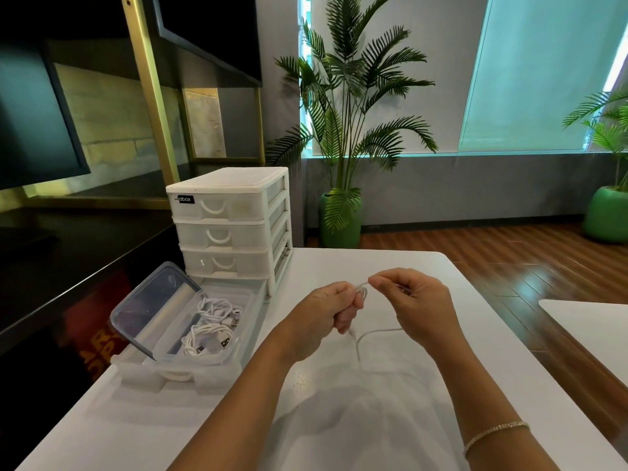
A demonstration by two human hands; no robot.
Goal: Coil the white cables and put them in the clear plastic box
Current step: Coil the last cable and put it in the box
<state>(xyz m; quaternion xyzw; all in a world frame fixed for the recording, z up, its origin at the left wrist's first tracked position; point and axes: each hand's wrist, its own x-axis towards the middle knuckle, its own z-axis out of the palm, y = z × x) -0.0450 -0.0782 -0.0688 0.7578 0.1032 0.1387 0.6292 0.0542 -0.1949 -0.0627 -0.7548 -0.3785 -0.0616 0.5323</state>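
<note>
A white cable (373,331) is pinched by the right hand (413,300) and gripped, looped, by the left hand (328,312). Two coils (209,329) are held in the box (234,350), left of the hands.

White cable (377,332), green pots (341,220).

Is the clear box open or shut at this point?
Open. The clear box has its lid tipped up at the left side, and coiled white cables lie uncovered inside.
</note>
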